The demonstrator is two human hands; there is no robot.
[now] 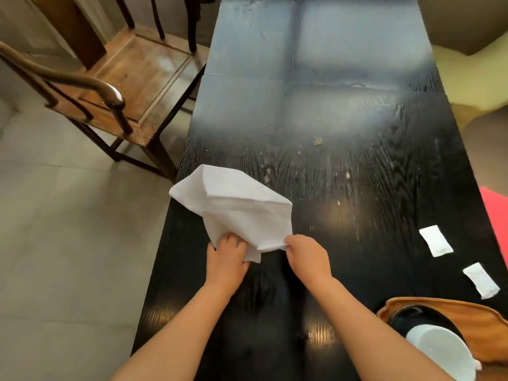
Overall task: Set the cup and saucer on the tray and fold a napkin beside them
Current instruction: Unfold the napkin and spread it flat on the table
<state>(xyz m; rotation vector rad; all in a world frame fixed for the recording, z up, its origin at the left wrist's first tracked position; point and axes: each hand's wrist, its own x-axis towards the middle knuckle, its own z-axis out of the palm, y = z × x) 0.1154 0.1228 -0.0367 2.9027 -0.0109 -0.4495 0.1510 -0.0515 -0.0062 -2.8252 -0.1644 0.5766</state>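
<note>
A white napkin [236,204] is held up, loose and creased, over the left edge of the black table [343,160]. My left hand [225,257] grips its near left corner. My right hand [308,257] pinches its near right corner. At the bottom right an orange-brown tray [467,309] holds a dark saucer [409,317] with a white cup [439,350] standing on it. The cup's far side is cut off by the frame edge.
Two small white paper packets [435,240] [481,280] lie on the table near its right edge. Crumbs [317,143] dot the tabletop's middle. A wooden armchair [115,86] stands on the tiled floor to the left. Something red [497,215] shows at the right.
</note>
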